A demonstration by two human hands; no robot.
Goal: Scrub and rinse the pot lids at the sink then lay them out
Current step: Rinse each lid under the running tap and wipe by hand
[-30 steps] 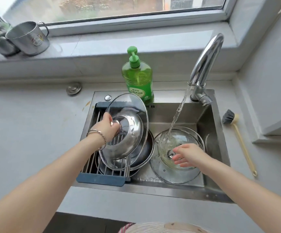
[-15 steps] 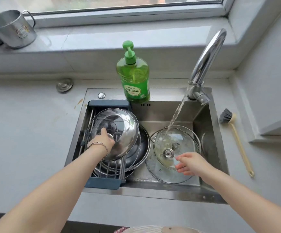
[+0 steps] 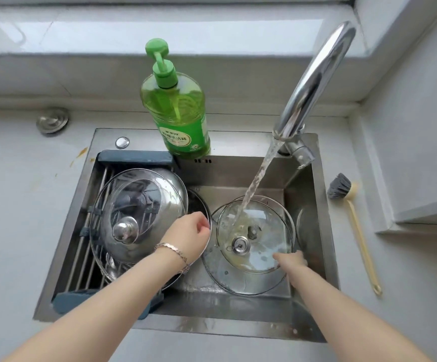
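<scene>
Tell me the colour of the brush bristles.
The brush bristles are dark grey; the head view shows them.

Two hands point(image 3: 189, 235) point(image 3: 291, 260), one bottle point(image 3: 179, 113), one brush point(image 3: 340, 188).

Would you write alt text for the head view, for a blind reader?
Tap water pours onto a glass lid in a steel sink; the right hand touches its near rim, the left hand hovers beside lids stacked on a rack.

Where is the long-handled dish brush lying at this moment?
In the head view, the dish brush lies on the counter just right of the sink, bristle head toward the back wall, handle toward the person.
</scene>
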